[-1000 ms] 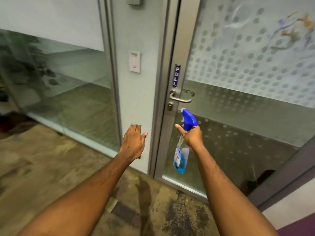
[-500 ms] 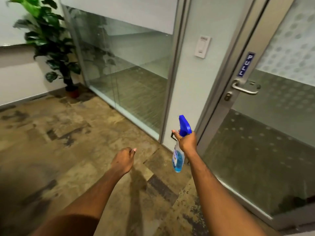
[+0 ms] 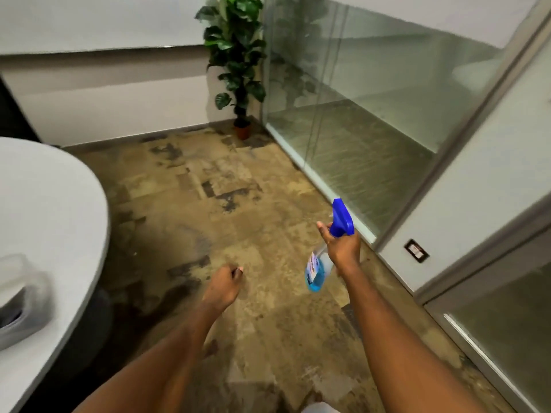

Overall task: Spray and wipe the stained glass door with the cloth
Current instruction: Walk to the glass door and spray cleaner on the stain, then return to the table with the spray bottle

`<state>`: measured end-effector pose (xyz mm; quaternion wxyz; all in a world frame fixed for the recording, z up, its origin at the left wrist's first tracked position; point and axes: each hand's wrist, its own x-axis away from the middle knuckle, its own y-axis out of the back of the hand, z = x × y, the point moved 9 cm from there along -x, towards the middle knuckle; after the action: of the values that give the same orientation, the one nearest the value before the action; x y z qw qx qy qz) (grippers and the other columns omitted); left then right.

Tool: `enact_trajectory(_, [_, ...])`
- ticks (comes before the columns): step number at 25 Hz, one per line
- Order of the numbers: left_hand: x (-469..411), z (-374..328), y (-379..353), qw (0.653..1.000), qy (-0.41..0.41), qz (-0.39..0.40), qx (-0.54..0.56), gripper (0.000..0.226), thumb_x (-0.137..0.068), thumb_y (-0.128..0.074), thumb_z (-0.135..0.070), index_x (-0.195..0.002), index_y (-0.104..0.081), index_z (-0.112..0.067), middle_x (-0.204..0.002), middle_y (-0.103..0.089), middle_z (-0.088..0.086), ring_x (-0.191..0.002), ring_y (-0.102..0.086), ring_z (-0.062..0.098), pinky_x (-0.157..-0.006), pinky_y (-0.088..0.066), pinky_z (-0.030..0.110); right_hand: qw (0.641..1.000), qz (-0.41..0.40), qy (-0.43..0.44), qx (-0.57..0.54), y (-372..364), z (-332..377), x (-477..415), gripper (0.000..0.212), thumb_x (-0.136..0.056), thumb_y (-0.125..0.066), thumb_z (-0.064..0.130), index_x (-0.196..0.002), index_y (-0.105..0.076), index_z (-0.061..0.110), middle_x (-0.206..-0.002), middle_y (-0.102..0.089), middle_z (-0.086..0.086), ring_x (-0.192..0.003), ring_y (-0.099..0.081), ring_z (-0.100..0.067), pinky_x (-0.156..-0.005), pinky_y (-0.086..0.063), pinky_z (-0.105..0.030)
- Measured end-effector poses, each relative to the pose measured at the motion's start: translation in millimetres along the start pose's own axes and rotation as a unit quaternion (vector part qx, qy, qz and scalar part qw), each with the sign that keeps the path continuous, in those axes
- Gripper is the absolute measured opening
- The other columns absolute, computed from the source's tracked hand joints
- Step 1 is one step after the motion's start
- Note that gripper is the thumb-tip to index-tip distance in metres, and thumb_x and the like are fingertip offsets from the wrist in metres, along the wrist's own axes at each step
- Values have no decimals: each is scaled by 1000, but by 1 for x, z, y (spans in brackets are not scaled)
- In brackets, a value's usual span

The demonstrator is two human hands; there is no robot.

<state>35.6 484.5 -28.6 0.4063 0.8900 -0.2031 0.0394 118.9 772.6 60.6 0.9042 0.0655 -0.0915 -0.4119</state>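
Note:
My right hand (image 3: 343,247) grips a spray bottle (image 3: 320,268) with a blue trigger head and blue liquid, held upright over the floor. Lower and to the left, my left hand (image 3: 223,286) has its fingers curled loosely and holds nothing. Only the lower corner of the glass door (image 3: 507,326) shows at the right edge; its stains and handle are out of view. No cloth is clearly visible.
A white round table (image 3: 50,222) fills the left side, with a translucent container (image 3: 21,296) on it. A potted plant (image 3: 237,61) stands in the far corner beside a glass wall panel (image 3: 372,93). Mottled brown carpet (image 3: 238,204) spreads between them. A wall socket (image 3: 416,251) sits low on the right.
The view has swung left, away from the door, bringing the plant and then the table into sight. My left hand dropped from near the door frame and curled. The bottle stays in my right hand.

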Motion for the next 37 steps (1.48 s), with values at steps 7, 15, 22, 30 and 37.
enact_trajectory(7, [-11,90,64,991,118,-41,46,46,-99,-39,-40,-80,-59,-4,-87,-68,14,-84,-63,31,-73,-46,39,992,122,36,26,-164,9,-10,34,-77,-79,25,-87,-63,-3,-76,-60,-7,-67,-55,-15,-62,-45,-14])
enact_trajectory(15, [-44,153,151,958,226,-150,90,46,-98,-40,-43,-86,-61,-4,-89,-69,14,-82,-64,27,-79,-50,43,961,265,52,56,-319,22,-25,38,-77,-79,26,-76,-55,-3,-69,-50,-10,-62,-46,-19,-57,-42,-21])
enact_trajectory(22, [-24,196,185,925,295,-195,137,52,-98,-38,-44,-93,-62,2,-88,-68,20,-79,-66,35,-78,-53,47,930,358,76,26,-411,43,9,36,-78,-79,20,-74,-56,-8,-65,-52,-10,-57,-46,-15,-50,-39,-7])
enact_trajectory(30, [18,280,270,866,355,-306,173,43,-97,-47,-37,-89,-62,3,-79,-71,13,-57,-63,26,-55,-49,33,880,472,52,-6,-512,62,104,18,-83,-71,3,-82,-55,9,-66,-51,1,-47,-54,8,-50,-41,-2])
enact_trajectory(37, [48,362,359,852,364,-362,104,33,-91,-57,-24,-69,-60,-1,-67,-63,13,-77,-61,34,-64,-39,34,895,442,55,-20,-584,76,170,21,-83,-73,7,-78,-53,0,-66,-45,-9,-56,-51,-11,-51,-43,-10])
